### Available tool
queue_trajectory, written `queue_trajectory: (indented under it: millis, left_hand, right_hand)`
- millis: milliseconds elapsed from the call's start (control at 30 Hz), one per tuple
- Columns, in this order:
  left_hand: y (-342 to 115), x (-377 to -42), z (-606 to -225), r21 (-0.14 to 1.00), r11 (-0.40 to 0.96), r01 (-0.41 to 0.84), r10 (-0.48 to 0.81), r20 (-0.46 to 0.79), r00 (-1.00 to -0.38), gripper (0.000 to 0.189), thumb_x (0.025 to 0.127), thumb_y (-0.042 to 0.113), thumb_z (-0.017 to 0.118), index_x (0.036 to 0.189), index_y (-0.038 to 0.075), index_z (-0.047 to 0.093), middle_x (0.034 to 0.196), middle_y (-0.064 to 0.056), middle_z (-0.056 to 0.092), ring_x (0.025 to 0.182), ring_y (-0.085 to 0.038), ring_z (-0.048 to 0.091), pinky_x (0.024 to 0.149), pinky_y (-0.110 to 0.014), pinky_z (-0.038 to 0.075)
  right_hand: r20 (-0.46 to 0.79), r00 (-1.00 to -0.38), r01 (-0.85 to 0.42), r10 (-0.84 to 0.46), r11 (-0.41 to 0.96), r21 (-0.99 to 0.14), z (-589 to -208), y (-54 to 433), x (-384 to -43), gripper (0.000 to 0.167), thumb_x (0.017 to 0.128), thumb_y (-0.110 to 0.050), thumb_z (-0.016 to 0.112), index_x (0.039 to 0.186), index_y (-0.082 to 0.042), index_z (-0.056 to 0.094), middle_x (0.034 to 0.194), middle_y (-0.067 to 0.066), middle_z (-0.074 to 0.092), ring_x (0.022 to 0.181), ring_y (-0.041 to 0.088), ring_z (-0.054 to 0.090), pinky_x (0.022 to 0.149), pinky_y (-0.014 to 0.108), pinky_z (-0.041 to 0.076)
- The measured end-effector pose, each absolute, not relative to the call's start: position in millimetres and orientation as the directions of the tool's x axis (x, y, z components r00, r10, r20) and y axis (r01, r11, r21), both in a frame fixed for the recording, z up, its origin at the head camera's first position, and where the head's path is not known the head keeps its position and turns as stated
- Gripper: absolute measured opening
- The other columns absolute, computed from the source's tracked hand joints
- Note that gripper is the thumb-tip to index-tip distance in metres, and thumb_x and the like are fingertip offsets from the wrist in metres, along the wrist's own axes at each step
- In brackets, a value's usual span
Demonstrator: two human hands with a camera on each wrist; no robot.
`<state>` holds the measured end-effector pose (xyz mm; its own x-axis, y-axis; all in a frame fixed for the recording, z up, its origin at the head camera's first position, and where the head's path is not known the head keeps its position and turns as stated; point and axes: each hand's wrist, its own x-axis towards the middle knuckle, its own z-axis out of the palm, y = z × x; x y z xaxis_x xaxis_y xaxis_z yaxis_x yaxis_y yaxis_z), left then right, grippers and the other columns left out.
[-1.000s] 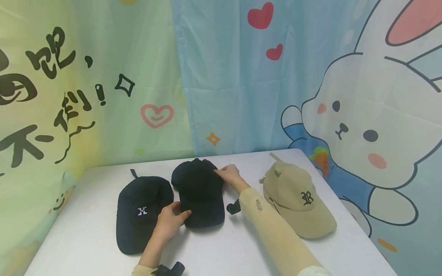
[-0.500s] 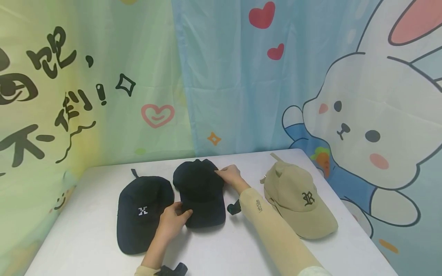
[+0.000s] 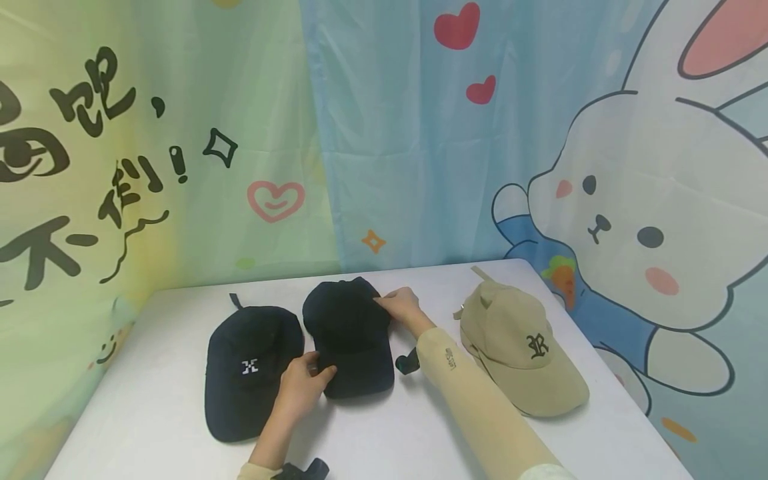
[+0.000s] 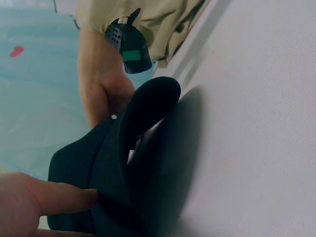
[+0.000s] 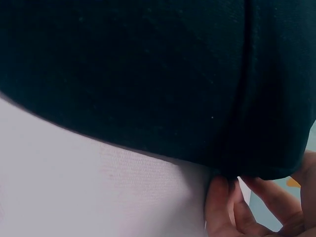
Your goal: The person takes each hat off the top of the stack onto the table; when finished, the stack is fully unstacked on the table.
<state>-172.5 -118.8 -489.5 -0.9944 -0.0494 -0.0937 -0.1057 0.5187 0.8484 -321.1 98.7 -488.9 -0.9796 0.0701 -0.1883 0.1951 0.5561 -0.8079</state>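
Note:
A plain black cap (image 3: pixel 351 320) sits in the middle of the white table, its brim toward the near side. My left hand (image 3: pixel 302 383) grips the cap's left side near where the brim meets the crown. In the left wrist view its thumb (image 4: pixel 69 196) presses on the dark cloth. At the crown's right edge, my right hand (image 3: pixel 402 307) pinches the fabric. From the right wrist, fingertips (image 5: pixel 219 197) show at the lower rim, below the large dark crown. The cap's underside is mostly hidden.
Left of the black cap lies a navy cap (image 3: pixel 255 353) with a small white logo, close to my left hand. A beige cap (image 3: pixel 504 327) with a dark letter lies on the right, beyond my right forearm. A printed curtain (image 3: pixel 384 167) hangs behind the table (image 3: pixel 390 440).
The head view has shifted very slightly, carrying everything a little to the right. Both hands keep their hold on the black cap.

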Motion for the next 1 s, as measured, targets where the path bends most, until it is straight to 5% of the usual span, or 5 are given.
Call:
queue_trajectory:
  millis: [1000]
  left_hand:
    - [-119.8, -171.7, -482.1, 0.846, 0.529, -0.063, -0.033, -0.053, -0.998, 0.049, 0.090, 0.017, 0.071, 0.128, -0.010, 0.057, 0.130, -0.033, 0.052, 0.111, -0.045, 0.061, 0.083, -0.048, 0.058]
  right_hand:
    - [-0.170, -0.985, 0.160, 0.040, 0.593, -0.789, -484.8, 102.8, -318.3, 0.042, 0.091, -0.035, 0.068, 0.103, 0.005, 0.074, 0.105, 0.015, 0.070, 0.098, 0.028, 0.062, 0.088, 0.039, 0.054]
